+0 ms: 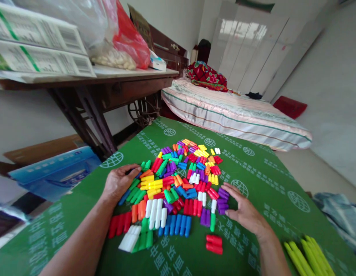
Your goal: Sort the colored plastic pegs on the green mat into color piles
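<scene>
A heap of small plastic pegs point(178, 184) in red, blue, green, yellow, white, purple and orange lies on a green printed table cover point(252, 172). My left hand point(119, 181) rests at the heap's left edge, its fingers curled loosely over green and blue pegs. At the right edge lies my right hand point(243, 211), fingers stretched out flat and touching the purple pegs point(223, 199). Two red pegs point(214, 244) sit apart near the front.
A bunch of yellow-green sticks point(306, 255) lies at the table's front right. A dark wooden sewing table point(109, 86) with boxes and plastic bags stands to the left. A bed point(232, 113) is behind. A blue box point(55, 172) sits low on the left.
</scene>
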`<state>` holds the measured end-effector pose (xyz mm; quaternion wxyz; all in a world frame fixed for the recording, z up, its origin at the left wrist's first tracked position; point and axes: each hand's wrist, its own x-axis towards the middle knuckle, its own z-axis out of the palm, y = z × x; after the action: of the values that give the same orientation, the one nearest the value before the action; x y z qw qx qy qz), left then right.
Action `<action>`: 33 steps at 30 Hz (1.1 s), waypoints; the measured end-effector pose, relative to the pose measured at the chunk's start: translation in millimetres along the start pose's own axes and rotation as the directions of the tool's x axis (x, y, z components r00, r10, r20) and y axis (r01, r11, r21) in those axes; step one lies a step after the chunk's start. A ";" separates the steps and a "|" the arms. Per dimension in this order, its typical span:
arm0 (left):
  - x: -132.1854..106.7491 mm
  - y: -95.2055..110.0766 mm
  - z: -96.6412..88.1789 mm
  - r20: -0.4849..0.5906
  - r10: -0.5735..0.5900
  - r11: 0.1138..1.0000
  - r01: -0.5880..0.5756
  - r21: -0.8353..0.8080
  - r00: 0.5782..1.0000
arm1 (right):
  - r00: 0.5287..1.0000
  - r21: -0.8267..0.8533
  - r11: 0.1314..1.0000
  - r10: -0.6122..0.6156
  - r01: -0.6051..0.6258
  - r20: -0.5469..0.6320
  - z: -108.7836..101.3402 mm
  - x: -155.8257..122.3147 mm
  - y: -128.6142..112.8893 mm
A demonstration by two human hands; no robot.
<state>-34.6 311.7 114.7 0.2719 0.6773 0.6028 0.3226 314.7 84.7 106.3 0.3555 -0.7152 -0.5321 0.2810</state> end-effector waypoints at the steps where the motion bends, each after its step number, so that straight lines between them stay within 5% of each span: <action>1: 0.0 0.4 0.1 -0.002 -0.004 1.000 0.004 0.003 1.000 | 1.000 -0.031 0.999 0.019 -0.018 0.024 1.2 0.3 -3.1; 9: 1.2 1.9 -0.2 -0.005 -0.012 1.000 0.013 0.023 1.000 | 1.000 -0.183 0.983 0.012 -0.008 0.019 10.2 7.1 -5.7; 19: 0.9 6.6 -0.8 -0.012 -0.029 0.999 0.029 0.034 1.000 | 0.985 -0.155 0.987 0.012 -0.040 -0.174 -0.6 7.6 34.0; 33: -2.3 9.3 -0.4 -0.001 -0.017 0.999 0.017 0.049 1.000 | 0.866 -0.437 0.852 0.038 -0.289 -0.498 -8.5 10.4 67.6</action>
<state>-29.1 308.2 121.7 0.2579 0.6783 0.6164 0.3057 362.1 80.8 56.5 0.2516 -0.8726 -0.4183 -0.0182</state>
